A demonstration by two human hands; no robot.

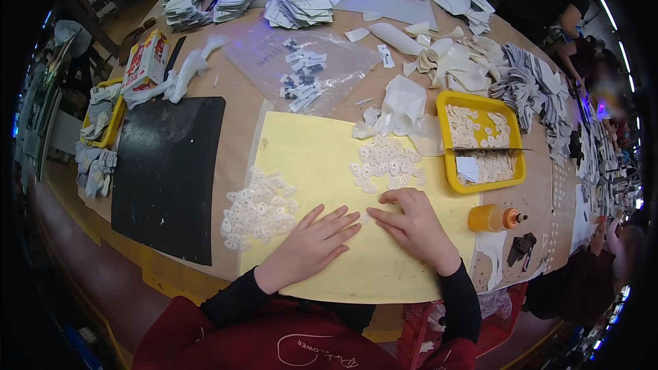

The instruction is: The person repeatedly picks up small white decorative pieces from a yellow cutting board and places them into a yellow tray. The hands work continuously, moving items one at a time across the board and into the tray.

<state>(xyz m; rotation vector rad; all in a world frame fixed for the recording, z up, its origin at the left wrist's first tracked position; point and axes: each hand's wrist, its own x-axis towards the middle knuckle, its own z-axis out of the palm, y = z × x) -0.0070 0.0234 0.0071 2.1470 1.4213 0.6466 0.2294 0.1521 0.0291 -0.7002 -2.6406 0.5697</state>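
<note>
My left hand (312,243) rests flat on a yellow sheet (308,144), its fingers stretched out and apart. Facing it, my right hand (415,226) has its fingers extended toward the middle. Between the fingertips of both hands lies a small whitish piece (364,216), touched by the right index finger; its details are too small to make out. Beside my left hand spreads a heap of pale oval pieces with small openings (257,209). A second, smaller group of such pieces (387,161) lies just beyond my right hand.
Right of the sheet stand a yellow tray (441,133) of similar pieces and an orange-filled squeeze bottle (490,218). A black board (168,178) lies left. Beyond are a plastic bag (267,62) with labels, and stacked cut pieces (298,7). Other people work around the table.
</note>
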